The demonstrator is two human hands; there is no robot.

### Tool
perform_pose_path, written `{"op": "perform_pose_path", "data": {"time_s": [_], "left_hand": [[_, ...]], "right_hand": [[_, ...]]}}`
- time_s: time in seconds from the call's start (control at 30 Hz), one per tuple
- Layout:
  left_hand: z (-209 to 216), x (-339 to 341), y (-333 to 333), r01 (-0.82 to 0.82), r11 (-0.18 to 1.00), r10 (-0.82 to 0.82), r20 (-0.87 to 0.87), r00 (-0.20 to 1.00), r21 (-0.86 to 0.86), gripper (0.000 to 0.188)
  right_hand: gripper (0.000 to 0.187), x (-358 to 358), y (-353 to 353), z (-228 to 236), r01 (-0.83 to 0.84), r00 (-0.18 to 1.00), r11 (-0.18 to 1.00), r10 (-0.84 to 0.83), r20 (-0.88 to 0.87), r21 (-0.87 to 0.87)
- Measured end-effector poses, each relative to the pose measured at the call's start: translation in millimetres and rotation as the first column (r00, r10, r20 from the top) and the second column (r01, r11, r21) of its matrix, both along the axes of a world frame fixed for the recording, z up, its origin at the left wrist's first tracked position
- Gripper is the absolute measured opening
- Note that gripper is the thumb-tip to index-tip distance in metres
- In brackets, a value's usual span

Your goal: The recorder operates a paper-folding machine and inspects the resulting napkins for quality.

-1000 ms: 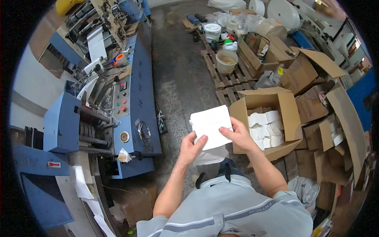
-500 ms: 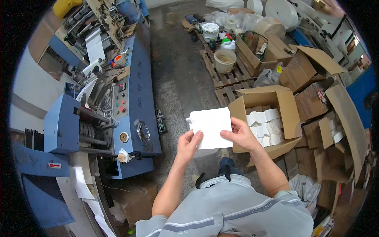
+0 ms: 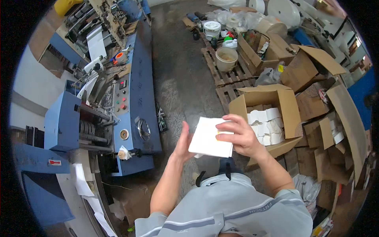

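Observation:
A square stack of white paper napkins [image 3: 205, 138] is held in front of my body, tilted, with its edges slightly uneven. My right hand [image 3: 242, 136] grips it from the right, fingers spread over its top face. A small yellow spot shows by those fingertips; what it is I cannot make out. At the stack's left edge, my left hand [image 3: 183, 144] has its thumb raised off the paper. The other left fingers are mostly hidden behind the stack. Just right of my right hand stands an open cardboard box [image 3: 290, 114] holding several white napkin stacks [image 3: 270, 114].
A long blue machine [image 3: 142, 87] with buttons and a handwheel [image 3: 143, 129] runs along the left. Wooden pallets [image 3: 229, 94] carry a white bucket [image 3: 226, 59] and jugs. More cartons [image 3: 300, 73] crowd the right, with large white rolls [image 3: 283, 15] behind.
The stack has turned and tilted, dropping slightly toward me. My right fingers have come over its top face. My left thumb has lifted off the paper.

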State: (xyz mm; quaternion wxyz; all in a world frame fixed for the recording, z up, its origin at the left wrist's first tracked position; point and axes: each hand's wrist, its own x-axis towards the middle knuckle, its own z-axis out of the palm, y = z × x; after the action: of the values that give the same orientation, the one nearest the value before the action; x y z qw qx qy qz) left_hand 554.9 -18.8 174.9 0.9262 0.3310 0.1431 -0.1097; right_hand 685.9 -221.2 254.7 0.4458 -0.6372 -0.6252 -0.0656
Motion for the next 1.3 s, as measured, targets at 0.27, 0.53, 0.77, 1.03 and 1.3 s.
{"op": "perform_pose_path", "data": {"time_s": [0.27, 0.53, 0.77, 1.03, 1.3], "left_hand": [[16.4, -0.4, -11.6, -0.147, 0.928, 0.123, 0.093, 0.988, 0.343, 0.04], [39.0, -5.7, -15.9, -0.134, 0.805, 0.072, 0.13, 0.989, 0.577, 0.031], [54.2, -9.3, -11.0, -0.159, 0.771, 0.027, 0.218, 0.975, 0.616, 0.031], [55.5, -10.6, -7.0, -0.163, 0.761, 0.016, 0.234, 0.972, 0.628, 0.031], [59.5, -11.3, -2.8, -0.186, 0.731, -0.028, 0.302, 0.953, 0.656, 0.024]], "right_hand": [[0.039, -14.2, -1.7, -23.5, 0.317, 0.584, 0.942, -0.285, -0.76, -0.11], [0.041, -0.6, -2.3, -31.3, -0.203, 0.137, 0.972, -0.095, -0.986, -0.122], [0.041, 9.4, -8.2, -46.2, -0.381, 0.059, 0.901, -0.202, -0.978, -0.209], [0.033, -5.1, 0.9, -19.7, -0.237, 0.165, 0.97, -0.009, -0.986, -0.049], [0.023, -3.6, -9.3, -30.3, -0.155, 0.24, 0.988, 0.024, -0.971, -0.014]]}}
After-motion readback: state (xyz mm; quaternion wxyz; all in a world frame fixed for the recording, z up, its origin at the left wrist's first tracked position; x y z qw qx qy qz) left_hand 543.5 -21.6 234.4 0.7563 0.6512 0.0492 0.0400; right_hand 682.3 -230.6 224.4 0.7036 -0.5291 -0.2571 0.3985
